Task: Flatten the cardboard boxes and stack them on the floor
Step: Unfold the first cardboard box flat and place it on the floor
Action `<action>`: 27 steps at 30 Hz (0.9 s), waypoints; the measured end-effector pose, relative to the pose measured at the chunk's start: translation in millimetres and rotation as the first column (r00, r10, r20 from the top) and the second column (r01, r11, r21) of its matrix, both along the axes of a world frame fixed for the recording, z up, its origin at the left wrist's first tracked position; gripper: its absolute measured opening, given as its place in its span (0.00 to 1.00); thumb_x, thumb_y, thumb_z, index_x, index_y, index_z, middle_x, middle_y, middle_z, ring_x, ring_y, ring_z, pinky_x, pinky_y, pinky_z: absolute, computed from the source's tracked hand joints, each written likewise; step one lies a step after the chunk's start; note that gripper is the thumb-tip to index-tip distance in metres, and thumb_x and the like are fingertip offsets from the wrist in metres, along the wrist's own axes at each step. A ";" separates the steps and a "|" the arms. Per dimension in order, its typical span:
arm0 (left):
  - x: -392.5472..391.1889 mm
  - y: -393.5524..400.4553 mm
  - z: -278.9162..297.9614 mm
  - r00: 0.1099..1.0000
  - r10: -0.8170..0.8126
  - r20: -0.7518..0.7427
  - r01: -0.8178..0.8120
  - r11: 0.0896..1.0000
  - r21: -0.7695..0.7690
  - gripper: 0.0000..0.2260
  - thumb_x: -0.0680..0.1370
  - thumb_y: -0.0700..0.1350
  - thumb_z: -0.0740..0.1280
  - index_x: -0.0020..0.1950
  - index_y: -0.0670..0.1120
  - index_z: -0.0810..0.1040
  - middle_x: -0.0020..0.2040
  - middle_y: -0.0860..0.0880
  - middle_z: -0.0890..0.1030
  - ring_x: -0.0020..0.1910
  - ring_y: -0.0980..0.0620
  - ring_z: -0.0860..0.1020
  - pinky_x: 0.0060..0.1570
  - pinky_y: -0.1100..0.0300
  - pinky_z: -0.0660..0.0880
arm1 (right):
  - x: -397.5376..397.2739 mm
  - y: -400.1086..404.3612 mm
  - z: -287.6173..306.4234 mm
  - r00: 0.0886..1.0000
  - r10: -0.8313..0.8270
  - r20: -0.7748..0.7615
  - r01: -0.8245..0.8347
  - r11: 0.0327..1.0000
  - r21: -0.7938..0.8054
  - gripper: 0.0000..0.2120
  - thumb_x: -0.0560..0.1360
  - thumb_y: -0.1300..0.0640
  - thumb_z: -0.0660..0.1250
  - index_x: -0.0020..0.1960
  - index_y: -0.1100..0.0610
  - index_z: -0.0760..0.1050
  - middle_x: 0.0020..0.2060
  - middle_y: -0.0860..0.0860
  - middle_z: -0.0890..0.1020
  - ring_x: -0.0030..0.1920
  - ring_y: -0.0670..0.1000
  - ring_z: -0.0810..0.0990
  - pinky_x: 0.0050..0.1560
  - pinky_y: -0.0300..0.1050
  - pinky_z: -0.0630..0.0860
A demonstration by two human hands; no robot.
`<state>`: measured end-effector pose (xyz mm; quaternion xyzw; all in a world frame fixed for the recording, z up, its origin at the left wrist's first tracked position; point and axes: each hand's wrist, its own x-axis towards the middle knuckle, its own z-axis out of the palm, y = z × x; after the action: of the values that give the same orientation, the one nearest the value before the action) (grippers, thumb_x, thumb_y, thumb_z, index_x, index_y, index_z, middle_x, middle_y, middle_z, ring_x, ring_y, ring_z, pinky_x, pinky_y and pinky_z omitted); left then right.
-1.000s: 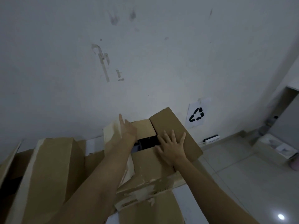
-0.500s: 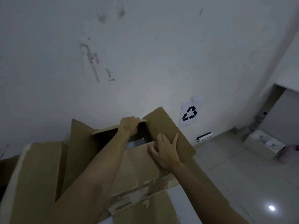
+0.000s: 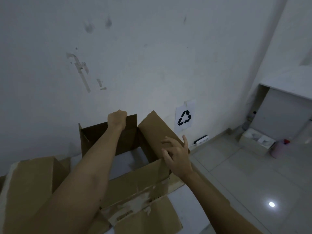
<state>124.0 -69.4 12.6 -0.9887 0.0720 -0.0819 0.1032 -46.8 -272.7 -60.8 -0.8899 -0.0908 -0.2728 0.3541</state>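
— Where's the cardboard box (image 3: pixel 135 179)?
— Open, against the wall (image 3: pixel 152 56). The left hand (image 3: pixel 117 118) has its fingers clenched over the far panel's top edge.
— The right hand (image 3: pixel 177 154)?
— Fingers spread, resting on the right panel.

Left hand (image 3: pixel 117 119) gripping far wall of open cardboard box (image 3: pixel 135 179), right hand (image 3: pixel 177 155) spread on its right panel

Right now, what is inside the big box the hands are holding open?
Nothing shows inside the open cardboard box: only a pale surface at its bottom. The left forearm crosses the opening and the near wall hides the lower front, so something small could sit there unseen.
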 end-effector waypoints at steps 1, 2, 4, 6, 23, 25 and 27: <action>0.1 1.5 0.7 1.000 0.027 0.006 -0.027 0.999 -0.018 0.10 0.78 0.33 0.62 0.55 0.41 0.77 0.53 0.43 0.80 0.51 0.46 0.80 0.47 0.57 0.74 | -5.8 -3.5 4.8 0.995 0.030 -0.091 -0.032 0.999 -0.012 0.22 0.72 0.45 0.54 0.29 0.55 0.77 0.57 0.46 0.80 0.64 0.38 0.68 0.74 0.64 0.41; 0.0 3.8 0.2 0.998 0.055 0.014 -0.055 0.998 -0.038 0.10 0.78 0.33 0.62 0.57 0.41 0.77 0.54 0.43 0.80 0.52 0.45 0.79 0.48 0.56 0.74 | -11.0 -7.4 9.5 0.979 0.061 -0.197 -0.067 0.997 -0.026 0.21 0.69 0.42 0.53 0.31 0.53 0.76 0.61 0.46 0.77 0.68 0.38 0.64 0.73 0.65 0.36; -0.8 10.2 -4.7 0.993 0.105 0.048 -0.100 0.991 -0.086 0.14 0.76 0.33 0.64 0.62 0.40 0.73 0.58 0.41 0.76 0.55 0.44 0.77 0.50 0.55 0.74 | -18.5 -14.8 19.8 0.912 0.075 -0.404 -0.119 0.989 -0.084 0.20 0.66 0.39 0.53 0.40 0.49 0.78 0.73 0.47 0.65 0.75 0.44 0.51 0.69 0.66 0.28; -3.1 16.4 -10.3 0.986 0.135 0.098 -0.121 0.984 -0.134 0.22 0.73 0.32 0.68 0.65 0.40 0.68 0.62 0.39 0.71 0.57 0.43 0.73 0.51 0.53 0.73 | -20.7 -21.0 30.8 0.813 0.032 -0.581 -0.170 0.968 -0.183 0.20 0.69 0.41 0.59 0.57 0.45 0.76 0.78 0.49 0.47 0.77 0.53 0.37 0.67 0.68 0.28; -2.7 70.7 -18.1 0.969 0.214 -0.125 -0.220 0.975 -0.033 0.34 0.79 0.56 0.62 0.79 0.57 0.48 0.79 0.41 0.44 0.78 0.39 0.41 0.69 0.29 0.41 | 60.1 7.0 33.9 0.707 -0.405 -0.580 0.117 0.876 -0.468 0.40 0.75 0.58 0.66 0.77 0.52 0.44 0.67 0.60 0.65 0.63 0.62 0.70 0.67 0.61 0.63; -5.6 84.7 -13.2 0.925 0.291 -0.243 -0.303 0.953 -0.014 0.36 0.78 0.59 0.62 0.78 0.60 0.43 0.79 0.43 0.38 0.77 0.38 0.38 0.66 0.26 0.41 | 62.1 17.1 42.2 0.777 -0.384 -0.498 0.116 0.866 -0.487 0.34 0.77 0.61 0.62 0.77 0.54 0.48 0.63 0.59 0.70 0.58 0.61 0.75 0.61 0.57 0.67; -7.6 99.9 -9.9 0.869 0.353 -0.346 -0.393 0.918 -0.053 0.37 0.78 0.59 0.63 0.77 0.63 0.40 0.78 0.45 0.34 0.76 0.37 0.34 0.64 0.24 0.42 | 64.6 30.8 48.7 0.832 -0.346 -0.434 0.111 0.870 -0.481 0.29 0.77 0.63 0.61 0.75 0.57 0.53 0.58 0.58 0.75 0.55 0.59 0.78 0.52 0.51 0.71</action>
<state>116.4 30.5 2.7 -0.9878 -0.1094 0.1018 0.0432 17.8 -241.8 -12.1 -0.9901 0.0568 -0.0431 0.1209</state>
